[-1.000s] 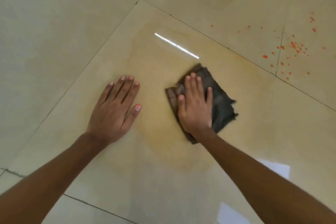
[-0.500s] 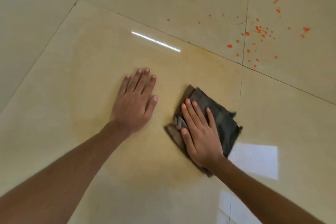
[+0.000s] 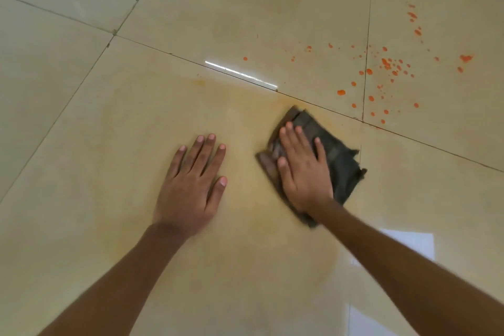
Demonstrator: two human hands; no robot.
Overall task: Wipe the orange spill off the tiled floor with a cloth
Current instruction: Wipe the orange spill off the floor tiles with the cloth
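Both hands [image 3: 191, 188] [image 3: 302, 169] flat, fingers extended, palms down

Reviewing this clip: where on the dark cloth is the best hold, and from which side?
Judging by its pose, the dark cloth lies folded flat under the right hand. Its free far-right edge looks best: pinch there from above, on the side facing the orange droplets.

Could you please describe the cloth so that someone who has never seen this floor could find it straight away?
On the beige tiled floor, find the yellowish smear on the middle tile. At its right edge the right hand presses flat on the cloth. It is the only dark, folded thing there; the orange drops lie beyond it.
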